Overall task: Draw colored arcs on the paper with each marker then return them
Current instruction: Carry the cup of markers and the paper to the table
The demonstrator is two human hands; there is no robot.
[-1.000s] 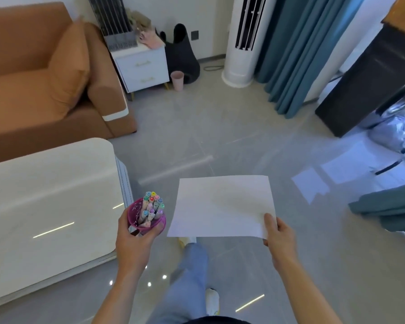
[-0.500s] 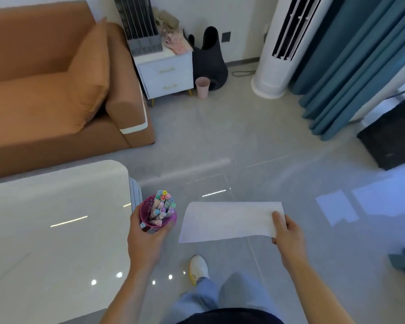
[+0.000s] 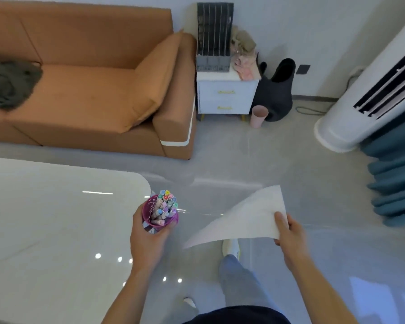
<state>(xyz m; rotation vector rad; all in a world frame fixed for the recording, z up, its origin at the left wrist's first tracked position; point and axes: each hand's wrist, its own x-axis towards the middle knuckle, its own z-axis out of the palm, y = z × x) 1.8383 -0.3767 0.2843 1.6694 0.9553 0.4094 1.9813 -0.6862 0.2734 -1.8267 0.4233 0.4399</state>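
My left hand grips a purple cup from below, just past the rounded corner of the white table. Several pastel-capped markers stand upright in the cup. My right hand pinches the near right corner of a blank white sheet of paper, thumb on top. The sheet hangs in the air over the floor, tilted, with its far corner raised. My own leg and white shoe show under the paper.
A glossy white table fills the lower left. Beyond it stands an orange sofa, then a white nightstand with a grey file rack, a pink bin, a white tower fan and teal curtains. Grey floor lies ahead.
The view has swung left toward the sofa and table while I walk. The cup and paper stay in my hands; the sheet has tilted so it now shows as a slanted triangle.
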